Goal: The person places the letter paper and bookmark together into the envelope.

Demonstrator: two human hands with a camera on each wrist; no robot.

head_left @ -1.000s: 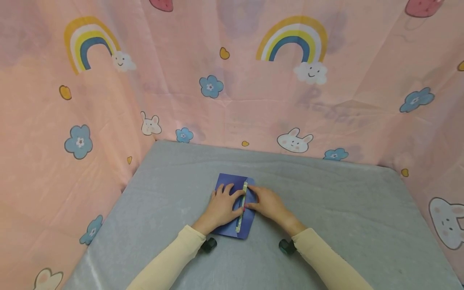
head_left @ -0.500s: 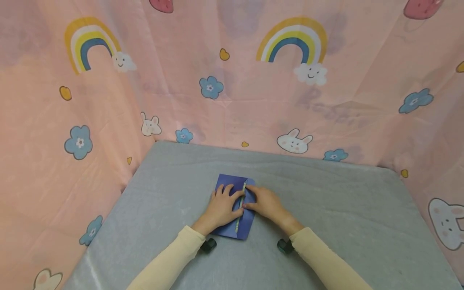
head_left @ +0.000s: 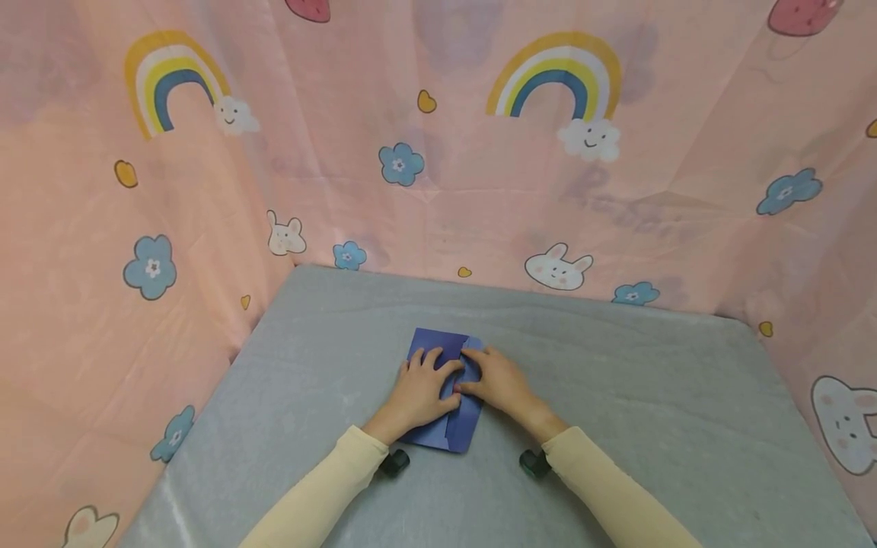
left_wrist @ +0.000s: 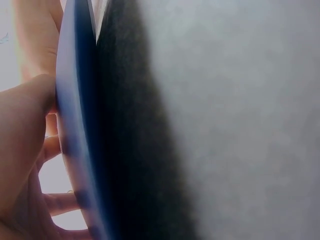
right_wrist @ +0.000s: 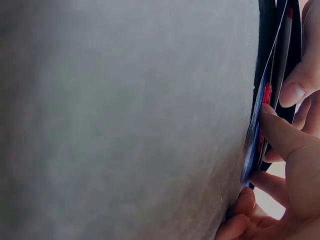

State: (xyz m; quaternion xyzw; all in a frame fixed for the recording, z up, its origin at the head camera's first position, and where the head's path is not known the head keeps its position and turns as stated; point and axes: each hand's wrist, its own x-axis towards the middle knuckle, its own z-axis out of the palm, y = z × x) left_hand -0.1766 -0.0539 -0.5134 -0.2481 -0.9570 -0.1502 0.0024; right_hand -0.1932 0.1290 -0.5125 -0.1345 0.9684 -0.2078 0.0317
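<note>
A blue envelope (head_left: pixel 438 340) lies flat on the grey cloth, its flap (head_left: pixel 466 430) folded out to the right. My left hand (head_left: pixel 416 392) rests on the envelope's body with fingers spread, thumb and index finger near the opening. From the right, my right hand (head_left: pixel 507 384) reaches over the flap, thumb and index fingertips at the opening edge. In the right wrist view, the right thumb (right_wrist: pixel 275 127) touches beside a thin red piece (right_wrist: pixel 267 95) between the envelope's layers. The left wrist view shows the envelope's blue edge (left_wrist: pixel 75 100) against the left fingers.
Grey cloth (head_left: pixel 617 396) covers the table around the envelope. A pink printed curtain (head_left: pixel 466 213) stands behind the table and along its sides. Dark wrist cameras (head_left: pixel 534 463) sit by both cream sleeves (head_left: pixel 610 487).
The pale patterned strip along the envelope's opening narrows and then disappears from the head view. My right hand shifts slightly left with it, while my left hand stays in place.
</note>
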